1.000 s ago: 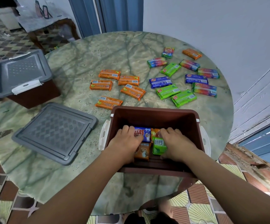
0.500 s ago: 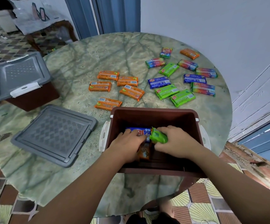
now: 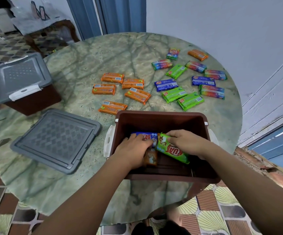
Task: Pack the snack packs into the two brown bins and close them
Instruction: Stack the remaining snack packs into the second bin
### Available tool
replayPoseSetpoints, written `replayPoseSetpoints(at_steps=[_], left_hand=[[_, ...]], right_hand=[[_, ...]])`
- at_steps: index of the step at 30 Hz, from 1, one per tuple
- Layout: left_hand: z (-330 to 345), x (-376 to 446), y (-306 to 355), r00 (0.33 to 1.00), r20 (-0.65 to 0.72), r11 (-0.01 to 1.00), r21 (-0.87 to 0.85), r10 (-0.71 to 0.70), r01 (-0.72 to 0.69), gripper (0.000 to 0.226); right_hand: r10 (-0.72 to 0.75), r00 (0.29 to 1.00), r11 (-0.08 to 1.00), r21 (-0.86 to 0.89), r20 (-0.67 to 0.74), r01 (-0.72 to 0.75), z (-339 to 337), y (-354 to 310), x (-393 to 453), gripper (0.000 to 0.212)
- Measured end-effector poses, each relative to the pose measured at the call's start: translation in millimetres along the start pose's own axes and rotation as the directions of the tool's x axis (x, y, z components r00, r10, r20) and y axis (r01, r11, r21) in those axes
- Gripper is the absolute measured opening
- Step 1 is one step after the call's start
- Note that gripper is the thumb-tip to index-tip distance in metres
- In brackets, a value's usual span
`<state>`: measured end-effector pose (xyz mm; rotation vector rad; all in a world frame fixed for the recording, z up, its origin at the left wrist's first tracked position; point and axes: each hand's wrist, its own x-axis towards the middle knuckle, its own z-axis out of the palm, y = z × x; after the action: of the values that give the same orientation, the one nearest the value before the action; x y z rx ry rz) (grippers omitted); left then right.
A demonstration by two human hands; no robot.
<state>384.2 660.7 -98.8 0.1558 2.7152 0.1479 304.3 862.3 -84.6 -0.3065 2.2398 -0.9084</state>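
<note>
Snack packs are mostly still out on the table [image 3: 86,53], so I'd call this early days. From my feed, the open brown bin [image 3: 162,118] right at the near edge has only a few packs in it: a blue pack [image 3: 145,135], an orange pack [image 3: 151,158] standing low down, and the green pack [image 3: 171,150] I've got in my right hand [image 3: 186,141]. That hand's fingers are curled round the green pack's far end, with the pack slanting across the bin. My left hand [image 3: 134,148] is down on the blue pack, fingers bent over it, though I can't tell if it's really gripping or just pressing.

Left to do: the five orange packs [image 3: 103,89] and the mixed green, blue and rainbow packs [image 3: 174,94] further right, then the loose grey lid [image 3: 55,139] goes on. The second bin [image 3: 33,100] at the far left already has its lid on, contents hidden.

Versus half a second ago, the green pack has swung from end-on to showing its whole printed face, and my hands have moved a bit apart.
</note>
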Motion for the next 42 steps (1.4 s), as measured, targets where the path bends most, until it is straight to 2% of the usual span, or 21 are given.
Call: replayPoseSetpoints(at_steps=[7, 13, 15, 18, 20, 21, 23, 24, 27, 29, 30, 35, 40, 42], left_hand=[[-1.2, 0.0, -0.4, 1.000, -0.002, 1.000, -0.004, -0.004, 0.004, 0.076], [-1.8, -0.1, 0.1, 1.000, 0.003, 1.000, 0.005, -0.005, 0.005, 0.075], [-2.1, 0.4, 0.4, 1.000, 0.005, 1.000, 0.008, -0.005, 0.005, 0.076], [-1.8, 0.4, 0.6, 1.000, -0.002, 1.000, 0.000, -0.002, 0.002, 0.077], [-1.9, 0.0, 1.0, 1.000, -0.003, 1.000, -0.001, -0.003, 0.003, 0.077], [-1.8, -0.1, 1.3, 1.000, -0.003, 1.000, -0.001, -0.005, 0.005, 0.077], [-2.2, -0.3, 1.7, 1.000, -0.003, 1.000, -0.003, -0.007, 0.007, 0.074], [-2.1, -0.4, 2.1, 1.000, -0.005, 1.000, -0.003, -0.007, 0.007, 0.073], [-2.3, -0.7, 2.4, 1.000, 0.001, 1.000, 0.007, -0.011, 0.011, 0.075], [-2.2, -0.6, 2.1, 1.000, 0.001, 1.000, 0.005, -0.013, 0.013, 0.077], [-2.0, -0.7, 2.1, 1.000, 0.000, 1.000, 0.005, -0.015, 0.015, 0.078], [-1.5, -1.3, 2.3, 1.000, -0.007, 1.000, -0.003, -0.010, 0.010, 0.075], [-2.2, -0.5, 2.8, 1.000, 0.004, 1.000, 0.011, -0.007, 0.007, 0.075], [-1.9, 0.2, 1.9, 1.000, 0.004, 1.000, 0.017, 0.000, 0.000, 0.076]], right_hand=[[0.017, 1.000, 0.992, -0.127, -0.024, -0.020, 2.5, -1.7, 2.4, 0.021], [-0.009, 0.981, 1.000, 0.021, -0.192, 0.014, -0.8, -7.3, -2.9, 0.009], [-0.010, 0.978, 0.996, 0.088, -0.208, 0.029, -1.9, -7.5, -5.9, 0.028], [0.011, 0.989, 0.989, 0.149, -0.151, 0.012, -0.5, -3.7, -11.6, 0.061], [-0.018, 0.994, 1.000, 0.017, -0.107, 0.020, 0.8, -0.2, -15.5, 0.075], [-0.036, 0.997, 0.988, -0.155, -0.069, 0.025, 1.5, 0.7, -17.0, 0.079], [-0.013, 1.000, 0.855, -0.518, 0.013, 0.018, 7.8, 2.5, -18.6, 0.083], [-0.005, 1.000, 0.769, -0.640, 0.018, 0.015, 13.0, 4.6, -18.8, 0.089], [-0.098, 0.995, 0.553, -0.833, -0.029, 0.031, 24.6, 6.9, -19.6, 0.097], [-0.211, 0.977, 0.438, -0.897, -0.041, 0.057, 23.8, 4.7, -18.3, 0.086], [-0.231, 0.972, 0.422, -0.904, -0.035, 0.068, 22.4, 4.0, -17.1, 0.083], [-0.177, 0.984, 0.538, -0.836, 0.012, 0.107, 21.6, 3.1, -18.0, 0.090], [-0.201, 0.975, 0.445, -0.879, 0.091, 0.174, 20.6, 2.1, -17.9, 0.091], [-0.208, 0.974, 0.442, -0.880, 0.088, 0.174, 20.9, 3.8, -16.8, 0.091]])
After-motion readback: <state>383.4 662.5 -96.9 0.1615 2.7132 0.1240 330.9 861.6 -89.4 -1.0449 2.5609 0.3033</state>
